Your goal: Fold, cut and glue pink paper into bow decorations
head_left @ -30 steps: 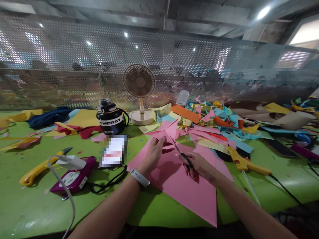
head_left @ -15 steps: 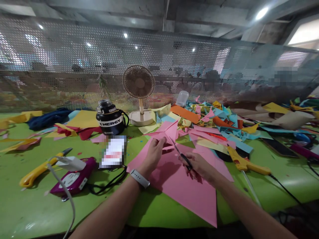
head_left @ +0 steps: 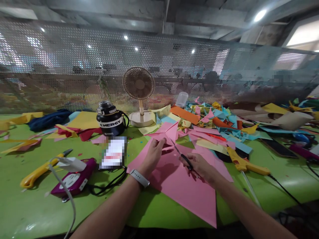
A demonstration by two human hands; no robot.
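My left hand (head_left: 155, 152), with a pale band on the wrist, pinches a folded piece of pink paper (head_left: 166, 132) near the middle of the table. In my right hand (head_left: 195, 164) is a pair of scissors (head_left: 183, 156) with black handles, its blades pointing up and left beside that folded paper. Whether the blades touch the paper I cannot tell. Beneath both hands lies a large pink sheet (head_left: 189, 196), one corner reaching the table's front edge.
Left of my arms are a purple power strip (head_left: 86, 176), a yellow-handled knife (head_left: 42, 171), a phone (head_left: 113, 152) and a black bottle (head_left: 109, 119). Behind stands a fan (head_left: 139, 86). Coloured paper scraps (head_left: 224, 116) heap at the back right, near a yellow glue gun (head_left: 244, 162).
Very little differs. The view has shifted slightly, while both hands, the scissors and the pink paper keep nearly the same positions.
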